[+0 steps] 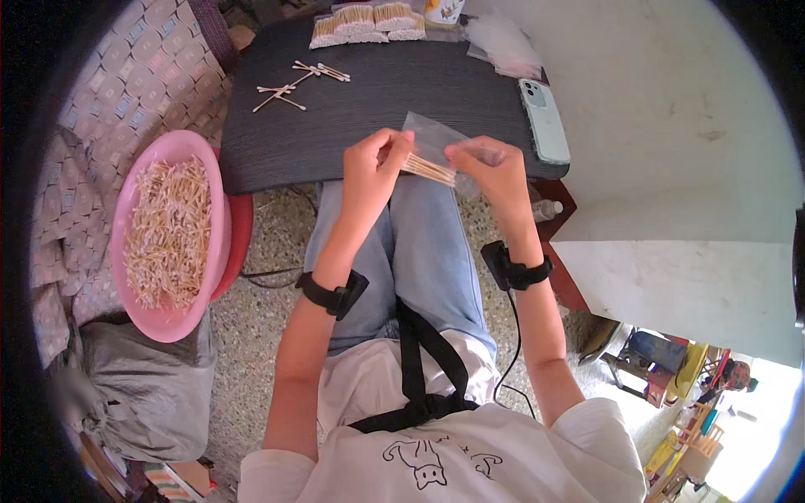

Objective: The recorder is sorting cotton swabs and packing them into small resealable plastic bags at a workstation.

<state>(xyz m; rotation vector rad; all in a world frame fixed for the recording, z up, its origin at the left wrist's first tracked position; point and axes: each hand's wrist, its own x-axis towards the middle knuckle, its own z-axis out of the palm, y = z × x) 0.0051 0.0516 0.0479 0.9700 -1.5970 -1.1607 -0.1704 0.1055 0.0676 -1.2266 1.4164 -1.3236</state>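
Over the near edge of the dark table, my left hand is closed on a small bundle of cotton swabs, their sticks pointing right. My right hand pinches a clear plastic bag. The bag spreads behind and around the far ends of the swabs; whether those ends are inside it I cannot tell. Several loose cotton swabs lie scattered on the table's far left part. At the back, filled bags of cotton swabs are stacked together.
A pink basin heaped with cotton swabs stands left of the table. Flat clear bags and a pale phone lie along its right side. A printed cup is at the back. A wall rises on the right.
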